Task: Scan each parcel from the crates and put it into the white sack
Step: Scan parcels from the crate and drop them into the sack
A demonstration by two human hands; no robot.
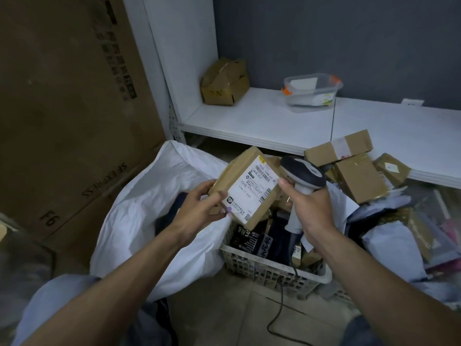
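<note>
Clasps parcel [245,182] in left grip [199,208], label turned to scanner [303,172] at 3 o'clock for reading; wraps right grip [310,206] round scanner, with sack [139,196] open at 9 o'clock for drop.

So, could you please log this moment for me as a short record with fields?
left hand: holds parcel, label facing the camera
right hand: grips scanner, its head beside the label
sack: open, left of crate
crate: dark packets inside
shelf: box and clear tub
</note>
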